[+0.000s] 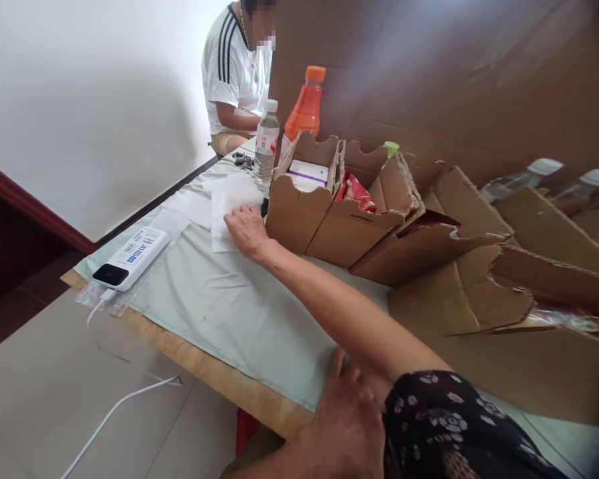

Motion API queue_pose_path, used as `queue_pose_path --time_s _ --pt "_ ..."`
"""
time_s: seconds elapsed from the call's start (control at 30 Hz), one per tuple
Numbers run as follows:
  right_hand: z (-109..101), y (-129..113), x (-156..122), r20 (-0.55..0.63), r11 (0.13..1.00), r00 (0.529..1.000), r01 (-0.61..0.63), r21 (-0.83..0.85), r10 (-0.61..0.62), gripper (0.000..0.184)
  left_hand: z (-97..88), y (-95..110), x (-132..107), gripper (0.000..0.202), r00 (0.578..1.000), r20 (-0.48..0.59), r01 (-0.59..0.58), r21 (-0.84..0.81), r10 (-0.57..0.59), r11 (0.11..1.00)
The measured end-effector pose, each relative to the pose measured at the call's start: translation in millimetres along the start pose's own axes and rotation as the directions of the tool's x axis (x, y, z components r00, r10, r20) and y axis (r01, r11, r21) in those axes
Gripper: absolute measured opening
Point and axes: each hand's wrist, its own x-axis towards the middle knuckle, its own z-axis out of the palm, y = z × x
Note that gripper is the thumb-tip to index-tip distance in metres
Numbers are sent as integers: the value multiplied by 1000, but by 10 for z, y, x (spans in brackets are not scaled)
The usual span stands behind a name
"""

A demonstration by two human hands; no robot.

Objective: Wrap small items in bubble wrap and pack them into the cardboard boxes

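My right hand (247,231) reaches far across the table, fingers bent and pressed together on a translucent white bubble-wrap bag (219,229). Its fingertips grip near the bag's middle; the thumb is hidden. More thin white sheets or bags (192,206) lie flat beside and under it. A small dark object (264,207) shows just past my wrist, too little of it to name. My left hand (347,419) rests at the table's near edge, beneath my right forearm. Its visible fingers lie on the cloth, apart and holding nothing; the rest are covered by the arm.
Cut cardboard boxes (299,213) holding packets stand along the right. A water bottle (266,150) and an orange-capped bottle (304,110) stand behind. A power bank (132,259) with a white cable lies at the left edge. A person (234,80) sits at the far end.
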Motion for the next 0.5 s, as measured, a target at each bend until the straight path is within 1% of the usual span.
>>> queue_pose_path --time_s 0.07,0.13,0.2,0.23,0.27,0.33,0.37,0.43,0.47,0.5 --pt "-48 -96 -269 -32 998 997 64 12 -63 34 1 -8 18 56 999 -24 -36 -8 36 999" --pt "-104 -172 -686 -127 990 986 122 77 -111 29 -2 -6 42 60 997 -57 -47 -81 43 996" --pt "-171 -171 -1214 -270 959 955 183 216 -121 21 -24 7 60 57 995 -88 14 -242 -36 970" --pt "-210 -134 -1500 -333 931 938 207 302 -100 21 -45 17 61 53 991 -97 55 -332 -92 942" --pt "-253 -75 -1792 -366 897 928 219 384 -70 23 -73 28 54 48 984 -102 91 -412 -146 907" --pt "-345 80 -2367 -365 837 931 190 514 13 29 -146 48 17 46 973 -105 123 -523 -207 844" --pt "-388 160 -2642 -347 819 936 161 551 50 31 -186 59 -14 49 973 -102 115 -569 -209 814" --pt "-456 287 -3151 -330 823 937 94 560 118 31 -258 86 -89 56 979 -81 89 -658 -188 748" --pt "-476 325 -3381 -340 839 930 68 540 144 30 -286 105 -127 58 983 -50 90 -718 -179 690" --pt "-487 343 -3592 -358 858 919 48 512 162 30 -303 131 -162 59 984 4 110 -797 -177 593"
